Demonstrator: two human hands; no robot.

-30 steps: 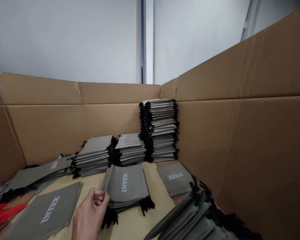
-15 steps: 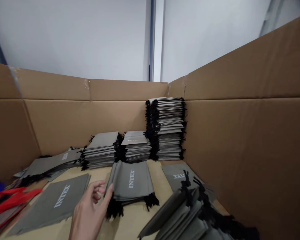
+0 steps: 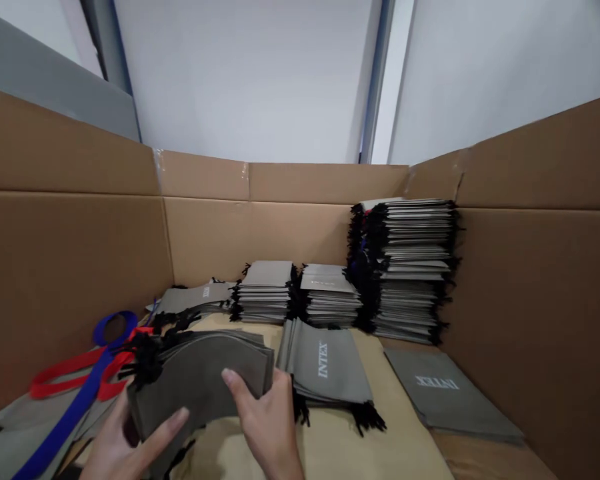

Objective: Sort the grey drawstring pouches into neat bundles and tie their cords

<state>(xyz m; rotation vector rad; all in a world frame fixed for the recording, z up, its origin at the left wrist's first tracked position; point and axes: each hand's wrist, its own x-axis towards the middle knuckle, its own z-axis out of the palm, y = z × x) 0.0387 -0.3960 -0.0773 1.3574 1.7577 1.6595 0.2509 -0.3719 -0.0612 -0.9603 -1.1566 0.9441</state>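
Observation:
Both my hands hold one bundle of grey drawstring pouches point(image 3: 200, 377) low in the head view, black cords bunched at its left end. My left hand point(image 3: 117, 447) supports it from below, fingers curled under and one finger lying along the front. My right hand point(image 3: 270, 427) grips its right edge with the thumb on top. Just right of that hand a small stack of grey INTEX pouches point(image 3: 325, 363) lies on the cardboard floor point(image 3: 395, 453).
A tall pouch stack point(image 3: 410, 267) stands in the back right corner, with two short stacks point(image 3: 267, 293) point(image 3: 330, 293) to its left. One flat pouch point(image 3: 445, 393) lies at the right. Red and blue straps point(image 3: 80, 383) lie at the left. Cardboard walls point(image 3: 540, 293) enclose everything.
The view has swung left. My hand has come off the INTEX stack, and both hands now hold a bundle of pouches in front of me.

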